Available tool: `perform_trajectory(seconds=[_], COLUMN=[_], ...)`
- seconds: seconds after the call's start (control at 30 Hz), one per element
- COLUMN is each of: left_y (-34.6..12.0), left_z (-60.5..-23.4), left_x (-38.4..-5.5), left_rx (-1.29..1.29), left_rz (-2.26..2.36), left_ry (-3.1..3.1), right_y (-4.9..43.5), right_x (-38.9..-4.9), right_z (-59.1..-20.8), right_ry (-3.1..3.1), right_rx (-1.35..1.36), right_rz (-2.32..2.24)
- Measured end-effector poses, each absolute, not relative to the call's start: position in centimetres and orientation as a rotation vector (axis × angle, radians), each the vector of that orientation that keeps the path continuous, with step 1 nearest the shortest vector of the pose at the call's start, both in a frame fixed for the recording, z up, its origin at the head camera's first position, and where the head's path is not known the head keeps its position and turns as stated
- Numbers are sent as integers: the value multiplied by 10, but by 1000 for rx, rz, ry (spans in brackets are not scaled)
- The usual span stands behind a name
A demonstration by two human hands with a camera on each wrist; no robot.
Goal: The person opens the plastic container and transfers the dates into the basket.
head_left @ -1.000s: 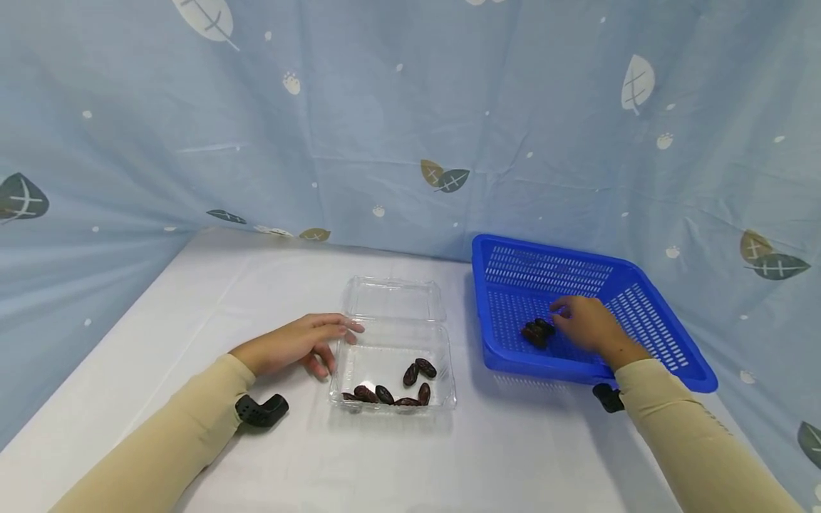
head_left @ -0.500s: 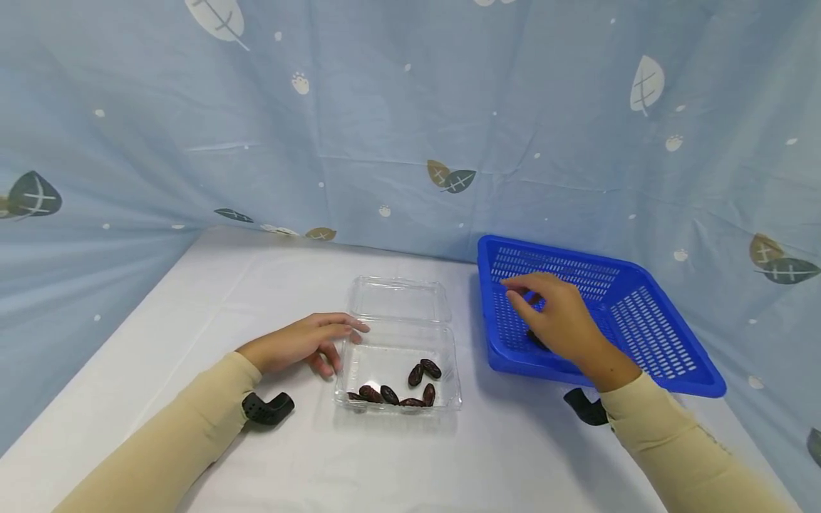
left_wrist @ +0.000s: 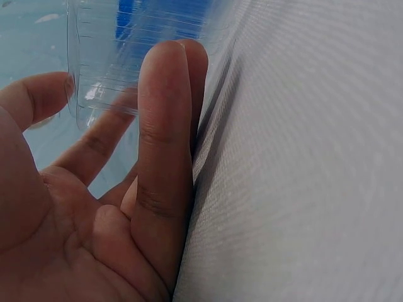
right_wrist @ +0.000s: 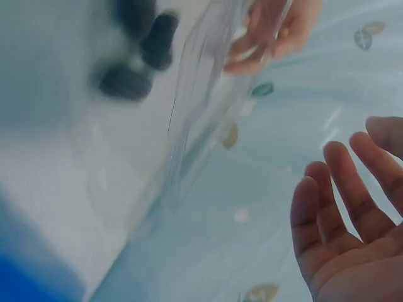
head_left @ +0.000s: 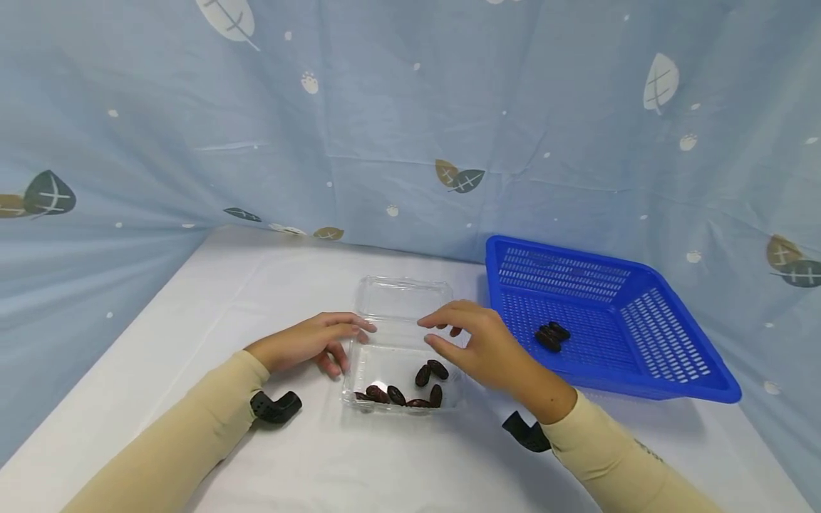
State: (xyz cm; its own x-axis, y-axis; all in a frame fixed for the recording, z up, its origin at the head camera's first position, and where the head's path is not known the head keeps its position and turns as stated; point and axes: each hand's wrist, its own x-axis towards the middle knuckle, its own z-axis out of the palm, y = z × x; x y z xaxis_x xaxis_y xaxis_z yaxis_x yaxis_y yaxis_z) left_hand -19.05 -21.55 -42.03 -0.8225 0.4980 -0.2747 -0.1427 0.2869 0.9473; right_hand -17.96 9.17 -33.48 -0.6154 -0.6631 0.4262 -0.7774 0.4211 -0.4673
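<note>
Head: your right hand [head_left: 477,345] hangs over the clear box [head_left: 385,367], fingers [head_left: 458,317] parted; dates [head_left: 395,395] lie inside it and in the basket [head_left: 596,331]. Left wrist: your left hand [left_wrist: 113,233], extended, touches the box. Right wrist: nothing visibly held; loading seems underway, next calling for a low approach.

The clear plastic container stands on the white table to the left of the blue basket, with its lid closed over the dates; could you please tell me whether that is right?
Not quite: the lid is open, lying folded back beyond the dates, as the head view shows. The clear plastic container does stand left of the blue basket.
</note>
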Motion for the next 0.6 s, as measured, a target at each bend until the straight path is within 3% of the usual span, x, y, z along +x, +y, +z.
perform_trajectory(seconds=[0.6], left_y=[-214], left_z=[-417], left_x=[-189], left_rx=[310], left_rz=[1585], left_ry=[2025], right_y=[34], right_x=[-180], right_z=[-367], right_ry=[-2925], right_rx=[1487], right_rz=[1086])
